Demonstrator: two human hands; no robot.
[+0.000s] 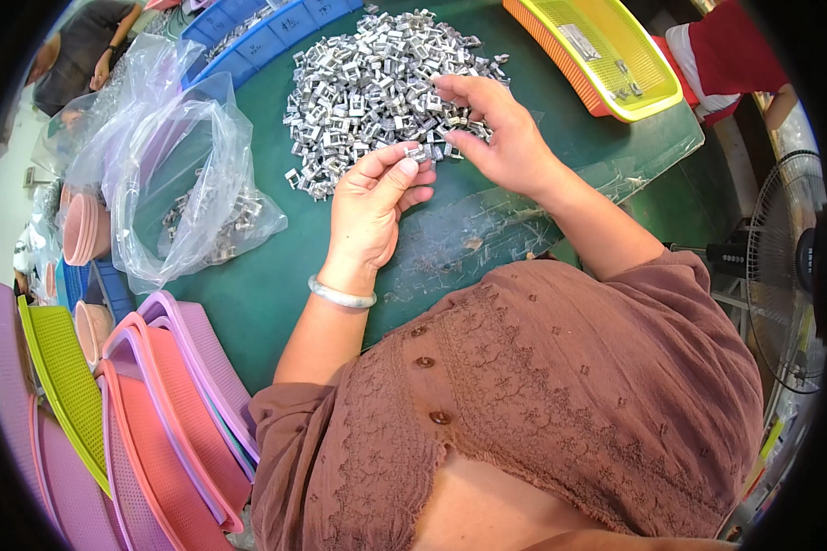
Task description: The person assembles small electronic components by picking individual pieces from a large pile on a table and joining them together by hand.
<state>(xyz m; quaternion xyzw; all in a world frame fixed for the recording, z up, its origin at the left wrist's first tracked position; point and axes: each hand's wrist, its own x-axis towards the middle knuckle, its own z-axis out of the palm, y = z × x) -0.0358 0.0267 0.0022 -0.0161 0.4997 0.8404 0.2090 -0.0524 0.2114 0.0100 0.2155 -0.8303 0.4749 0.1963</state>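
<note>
A big heap of small silver metal parts (368,87), box-shaped with openings, lies on the green table (450,253). At its near edge my left hand (372,202), with a bangle on the wrist, pinches one small metal part (419,154) between thumb and fingers. Just to the right, my right hand (510,138) reaches over the heap's near right side. Its thumb and fingers are spread apart, and I see nothing held between them. Some of its fingertips overlap the parts behind.
A clear plastic bag (142,216) with more metal parts lies left. Behind are a blue bin (280,35) and, far right, a yellow basket (648,83) holding a few pieces. Coloured baskets (170,395) stack at lower left; a fan (781,266) stands right. Other people are nearby.
</note>
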